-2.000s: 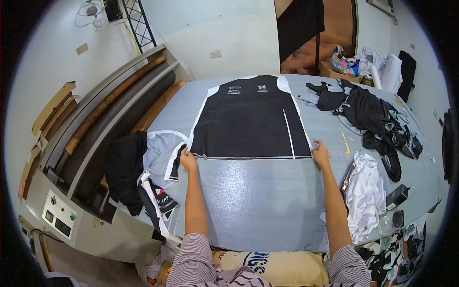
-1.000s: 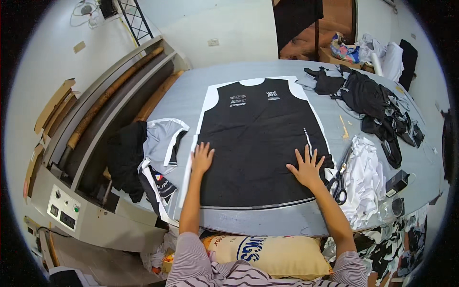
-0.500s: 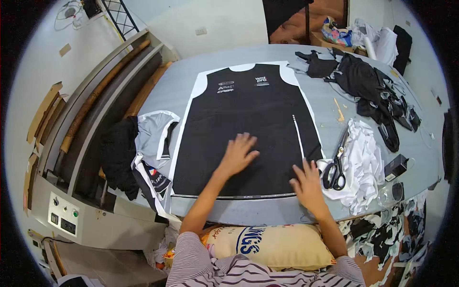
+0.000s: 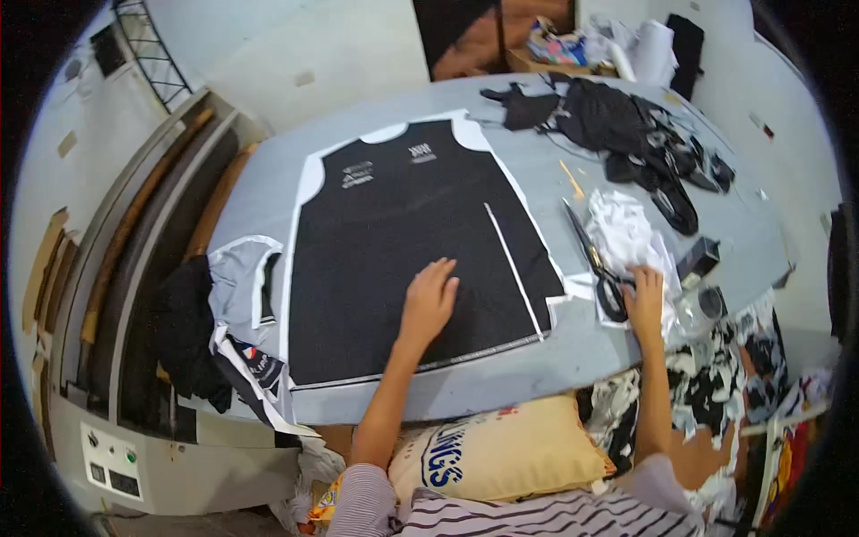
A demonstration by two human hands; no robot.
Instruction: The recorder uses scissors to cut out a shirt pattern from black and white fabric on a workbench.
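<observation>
A black shirt panel (image 4: 394,242) with white borders and small pale prints lies flat on the grey-covered table. My left hand (image 4: 429,300) rests on its lower middle, palm down, holding nothing. At the panel's right, my right hand (image 4: 644,300) is beside the black handles of a pair of scissors (image 4: 591,251), over a heap of white cloth (image 4: 619,228). The fingers of that hand look apart, the tips at or very near the handles. The scissors lie with their blades pointing away from me.
A roller machine (image 4: 134,268) with a control box stands at the left, dark and grey garments (image 4: 242,277) beside it. Black cloth pieces (image 4: 608,116) lie at the far right. A small black box (image 4: 698,258) and clear container (image 4: 701,309) sit near the right edge; a stuffed sack (image 4: 510,447) is before me.
My right hand has left the panel's lower right corner and moved right to the scissors handles. My left hand stays on the panel. The whole view has turned to the right.
</observation>
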